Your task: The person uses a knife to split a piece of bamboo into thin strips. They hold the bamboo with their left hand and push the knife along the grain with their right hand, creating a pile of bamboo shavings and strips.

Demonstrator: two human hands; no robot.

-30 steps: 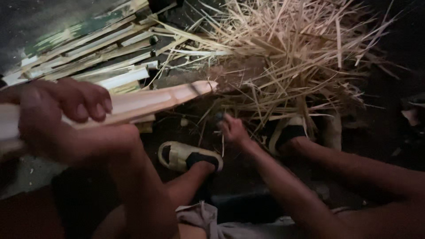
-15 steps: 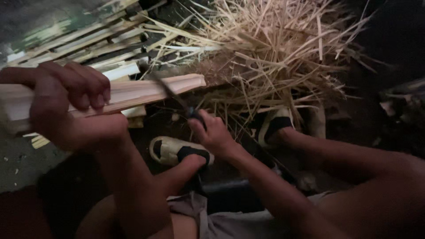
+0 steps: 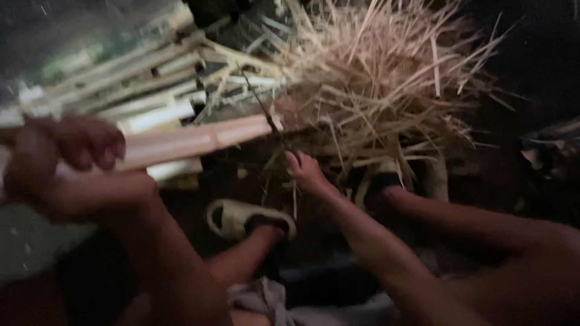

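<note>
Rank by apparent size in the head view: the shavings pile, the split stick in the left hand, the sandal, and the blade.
1. Shavings pile, largest by far.
2. Split stick; it is near the camera, which inflates it.
3. Sandal.
4. Blade, thin and blurred, smallest; the right hand holds it.

Dim bamboo-splitting workplace — heap of thin splints [image 3: 386, 90]; stacked split bamboo lengths [image 3: 145, 90]; dark bare floor [image 3: 531, 72].

Your arms are bare to the elbow (no sleeves show), and you wear pale slide sandals [image 3: 241, 218] with dark straps on both feet.
</note>
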